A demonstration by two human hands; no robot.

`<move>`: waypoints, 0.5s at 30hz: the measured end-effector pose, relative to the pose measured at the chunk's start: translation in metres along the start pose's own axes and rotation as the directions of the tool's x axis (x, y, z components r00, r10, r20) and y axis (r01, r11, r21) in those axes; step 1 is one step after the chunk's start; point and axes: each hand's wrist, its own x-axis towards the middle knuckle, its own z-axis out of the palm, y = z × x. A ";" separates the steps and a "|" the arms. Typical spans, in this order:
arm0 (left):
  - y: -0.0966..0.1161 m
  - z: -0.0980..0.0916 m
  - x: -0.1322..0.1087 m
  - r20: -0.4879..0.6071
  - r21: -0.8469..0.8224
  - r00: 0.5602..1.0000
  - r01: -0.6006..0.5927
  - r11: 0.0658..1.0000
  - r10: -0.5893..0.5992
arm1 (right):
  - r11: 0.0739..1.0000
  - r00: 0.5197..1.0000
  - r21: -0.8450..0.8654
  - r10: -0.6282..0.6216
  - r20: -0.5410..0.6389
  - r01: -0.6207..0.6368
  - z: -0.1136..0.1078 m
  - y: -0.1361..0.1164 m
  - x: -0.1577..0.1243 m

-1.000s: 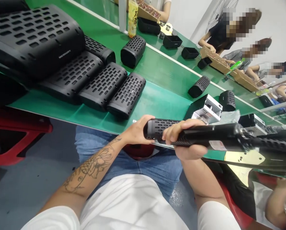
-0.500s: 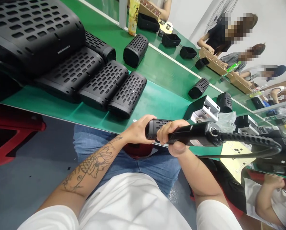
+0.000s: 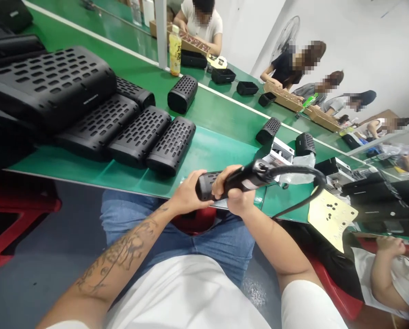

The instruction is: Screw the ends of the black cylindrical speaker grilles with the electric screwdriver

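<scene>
My left hand [image 3: 186, 193] is wrapped round the end of a black speaker housing [image 3: 205, 183] with slotted holes, at the table's front edge. My right hand [image 3: 237, 201] grips a black corded electric screwdriver [image 3: 248, 177], which slants over the right side of that housing. Its cable loops away to the right. The screwdriver's tip is hidden behind my right fingers, so contact with the housing cannot be made out. Left of my hands, a similar slotted housing [image 3: 172, 145] lies at the end of a row of several others on the green table [image 3: 211, 141].
A larger black housing [image 3: 54, 87] rests on the row at left. Beyond stands a yellow-labelled bottle [image 3: 175, 52]. To the right are a white-and-black boxy fixture [image 3: 281, 151], a plastic bag [image 3: 303, 167] and a yellow sheet [image 3: 331, 217] with black dots. A co-worker's arm [image 3: 384, 269] is at right.
The view has shifted, showing more of the far side. The screwdriver's rear end is tilted further up and away from me, and its cable loop has swung. Both hands keep their holds.
</scene>
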 end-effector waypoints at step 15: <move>0.092 0.018 0.018 0.495 0.323 0.690 -0.710 0.625 0.528 | 0.789 0.677 -0.589 -0.532 -0.508 0.177 -0.235 -0.030 0.057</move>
